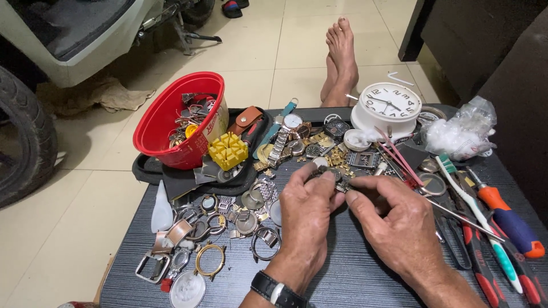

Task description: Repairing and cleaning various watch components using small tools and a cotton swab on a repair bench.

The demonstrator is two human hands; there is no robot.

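Note:
My left hand (305,214) and my right hand (394,219) meet over the middle of a dark table (354,274). Together their fingertips pinch a small round metal watch part (335,178); most of it is hidden by the fingers. A black wristwatch (278,291) is on my left wrist. Loose watch cases, bezels and strap pieces (228,219) lie just left of my left hand. More watches and small parts (311,145) are heaped right behind the fingers.
A tilted red bucket (165,122) of metal parts and a yellow block (227,150) sit at the back left. A white round clock (389,105) and a plastic bag (462,131) stand at the back right. Screwdrivers, pliers and a toothbrush (491,228) lie along the right. Bare feet (341,57) rest on the tiled floor beyond.

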